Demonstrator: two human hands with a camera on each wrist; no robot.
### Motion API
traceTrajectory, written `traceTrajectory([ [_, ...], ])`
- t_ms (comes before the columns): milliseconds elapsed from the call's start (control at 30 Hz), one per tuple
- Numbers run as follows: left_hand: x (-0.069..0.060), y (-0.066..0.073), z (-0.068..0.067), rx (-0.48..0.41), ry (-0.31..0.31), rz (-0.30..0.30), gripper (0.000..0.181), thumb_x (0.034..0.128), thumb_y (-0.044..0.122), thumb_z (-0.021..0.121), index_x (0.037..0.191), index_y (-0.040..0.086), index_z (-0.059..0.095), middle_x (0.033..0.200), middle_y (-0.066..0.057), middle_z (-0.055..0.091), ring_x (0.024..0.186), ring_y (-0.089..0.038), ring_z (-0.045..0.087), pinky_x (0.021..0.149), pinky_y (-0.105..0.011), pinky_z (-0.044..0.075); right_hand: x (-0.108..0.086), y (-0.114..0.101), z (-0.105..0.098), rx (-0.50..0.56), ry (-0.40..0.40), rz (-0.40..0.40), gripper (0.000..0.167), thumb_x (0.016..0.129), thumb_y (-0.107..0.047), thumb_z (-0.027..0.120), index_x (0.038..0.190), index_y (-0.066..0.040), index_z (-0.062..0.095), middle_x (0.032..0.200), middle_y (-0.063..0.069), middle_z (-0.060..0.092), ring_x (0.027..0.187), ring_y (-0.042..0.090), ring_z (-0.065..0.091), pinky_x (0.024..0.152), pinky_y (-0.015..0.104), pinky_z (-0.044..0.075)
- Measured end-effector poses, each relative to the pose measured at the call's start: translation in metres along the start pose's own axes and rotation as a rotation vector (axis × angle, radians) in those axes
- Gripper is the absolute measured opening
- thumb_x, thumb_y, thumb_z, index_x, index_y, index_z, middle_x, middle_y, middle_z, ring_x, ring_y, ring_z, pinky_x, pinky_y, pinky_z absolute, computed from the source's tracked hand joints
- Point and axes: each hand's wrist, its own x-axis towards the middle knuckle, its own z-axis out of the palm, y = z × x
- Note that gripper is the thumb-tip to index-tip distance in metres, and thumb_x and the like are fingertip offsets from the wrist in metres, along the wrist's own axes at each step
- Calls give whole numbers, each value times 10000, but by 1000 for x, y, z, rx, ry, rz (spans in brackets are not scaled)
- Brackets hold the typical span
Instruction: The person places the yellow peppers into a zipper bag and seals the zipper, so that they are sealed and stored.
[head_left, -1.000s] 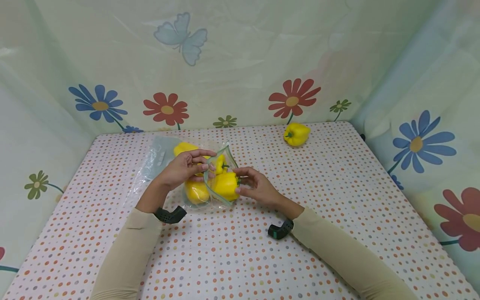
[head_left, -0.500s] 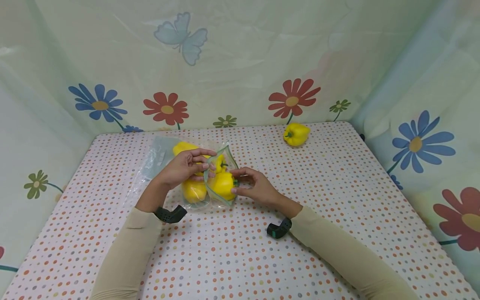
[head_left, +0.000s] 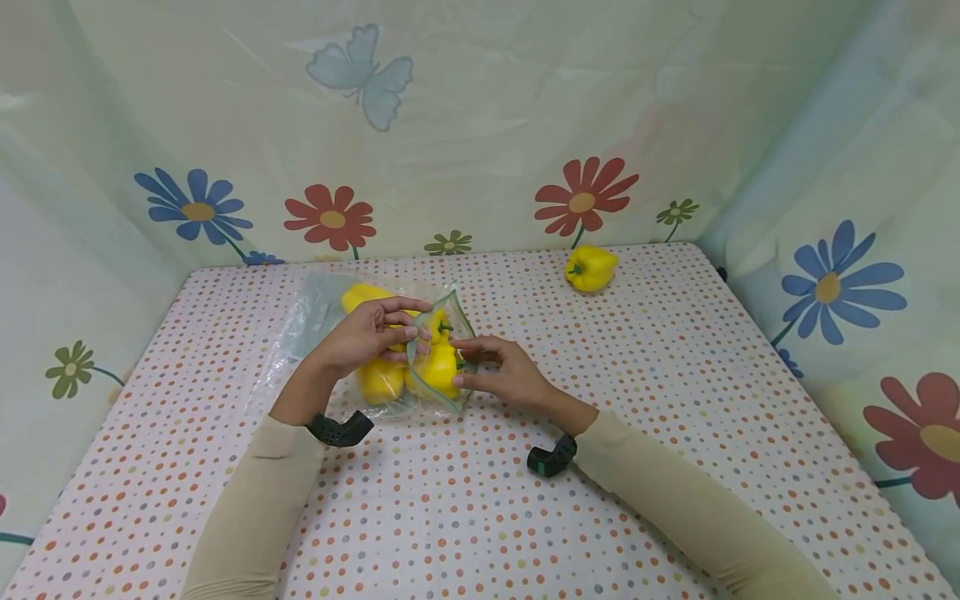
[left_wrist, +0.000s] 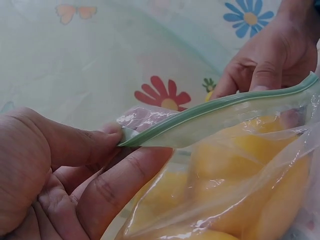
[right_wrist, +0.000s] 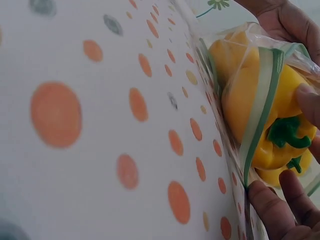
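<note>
A clear zip bag (head_left: 318,304) with a green zip strip lies on the table, its mouth facing right. Several yellow bell peppers show through its plastic. My left hand (head_left: 363,337) pinches the upper mouth edge between thumb and fingers, holding the mouth apart. Across the opening, my right hand (head_left: 513,375) holds the stem end of a yellow bell pepper (right_wrist: 272,105), thumb on one side and fingers on the other. Most of this pepper is inside the mouth, its green stem facing out. The fingertips (right_wrist: 267,200) lie close to the zip strip.
Another yellow bell pepper (head_left: 591,268) lies alone near the table's back right. A dotted cloth covers the table (head_left: 450,517). Flower-printed curtains (head_left: 480,125) stand behind it and at both sides.
My right hand has moved a little left, and the pepper at the mouth has slid deeper into the bag. Peppers inside have shifted slightly left. The left hand stays in place.
</note>
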Motion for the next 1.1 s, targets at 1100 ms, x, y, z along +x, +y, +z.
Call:
traceTrajectory([
  [1100,1,-4,0,-23,-34,29,421,987,74,572,1398,35,486,931,6,697,761,-114,701,608,-196,553,2,-18,14,-271,52,-2,594,872,-360,751,1408,-204,545,1144,88,628,1025,224,602,825,344,511],
])
